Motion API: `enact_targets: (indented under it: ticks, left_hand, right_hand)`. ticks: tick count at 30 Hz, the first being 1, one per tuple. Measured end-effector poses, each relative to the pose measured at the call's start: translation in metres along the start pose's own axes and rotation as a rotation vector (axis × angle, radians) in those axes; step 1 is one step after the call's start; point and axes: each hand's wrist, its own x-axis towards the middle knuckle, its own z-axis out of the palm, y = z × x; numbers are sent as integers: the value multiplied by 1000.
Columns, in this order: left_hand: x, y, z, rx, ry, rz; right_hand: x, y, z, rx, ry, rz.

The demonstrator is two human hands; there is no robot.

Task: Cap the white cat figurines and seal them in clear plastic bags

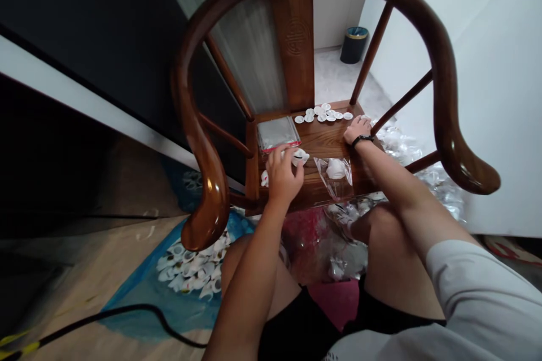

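Two hands over the chair seat (322, 141): nearest, our left hand (282, 174) has its grip closed on a white cup (300, 156) beside a bag (337, 174); farther, our right hand (358, 127) touches the seat near the lids (324, 113), and we cannot tell its grip.

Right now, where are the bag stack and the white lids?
bag stack (278, 132), head view, middle of the top bag.
white lids (322, 117), head view, one lid in the row.
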Motion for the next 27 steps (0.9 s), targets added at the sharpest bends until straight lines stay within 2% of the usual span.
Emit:
enact_targets:
  ticks: [3, 7, 10, 14, 19, 21, 27]
  left_hand:
    - [7, -26, -11, 55, -22, -127]
    - [5, -53, -15, 129, -191, -201]
    - [2, -61, -12, 160, -290, -231]
    - [4, -51, -4, 222, -380, -173]
    - [4, -30, 16, 262, -441, 57]
    - [4, -27, 26, 273, -464, 100]
    - [8, -27, 41, 229, -389, 89]
  right_hand:
    - [-2, -2, 0, -36, 30, -58]
    - [-8, 1, -11, -55, 5, -151]
    - [-18, 3, -19, -128, -14, -217]
    - [-35, 3, -26, -167, 6, -276]
    - [-44, 1, -30, -176, -48, -333]
    - [-44, 2, -30, -169, -60, -342]
    - [-45, 10, -29, -113, -75, -303]
